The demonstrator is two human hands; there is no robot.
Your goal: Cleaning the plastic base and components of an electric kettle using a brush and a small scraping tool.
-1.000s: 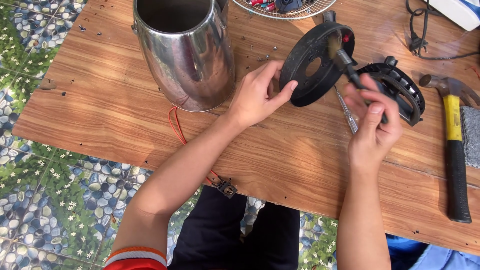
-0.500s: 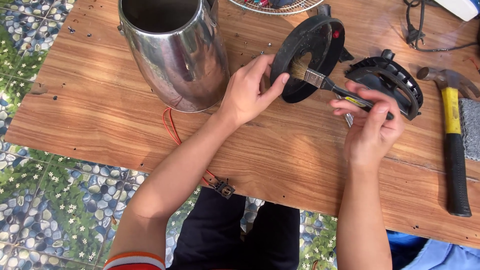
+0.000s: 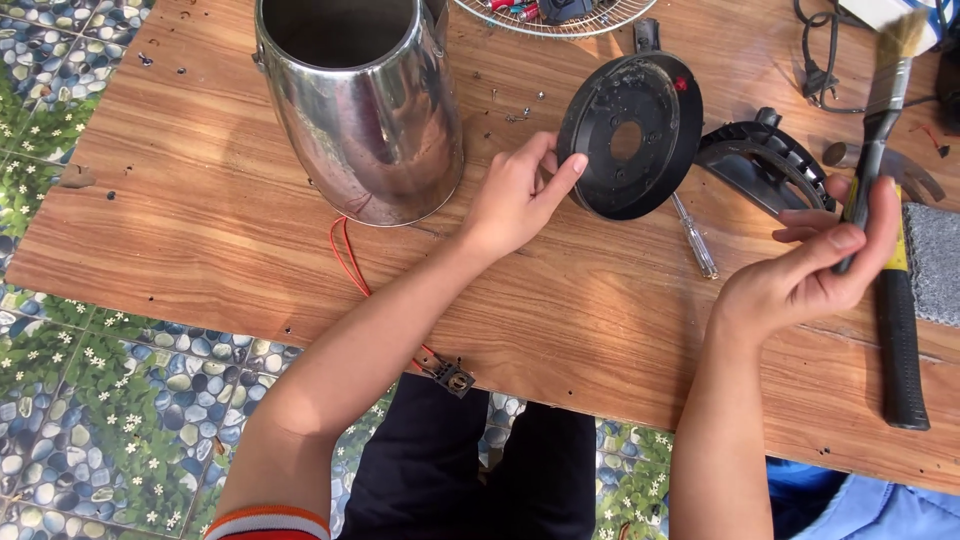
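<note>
My left hand point(image 3: 520, 195) grips the near edge of a round black plastic base plate point(image 3: 632, 135), holding it tilted up on the wooden table point(image 3: 560, 300); the plate has a hole in its middle. My right hand point(image 3: 815, 270) holds a paintbrush point(image 3: 885, 100) upright by its dark handle, bristles pointing up and away, well to the right of the plate. A shiny steel kettle body point(image 3: 360, 100) stands open-topped to the left of my left hand, with red wires point(image 3: 345, 255) trailing from under it.
A screwdriver point(image 3: 693, 235) lies between my hands. A curved black ribbed part point(image 3: 765, 165) rests right of the plate. A hammer point(image 3: 900, 330) lies along the right side beside a grey block point(image 3: 935, 262). A fan guard point(image 3: 560, 15) and black cable point(image 3: 825, 75) sit at the far edge.
My right hand has pulled the brush off the black plate and swung it right and upright. The plate stays tilted in my left hand.
</note>
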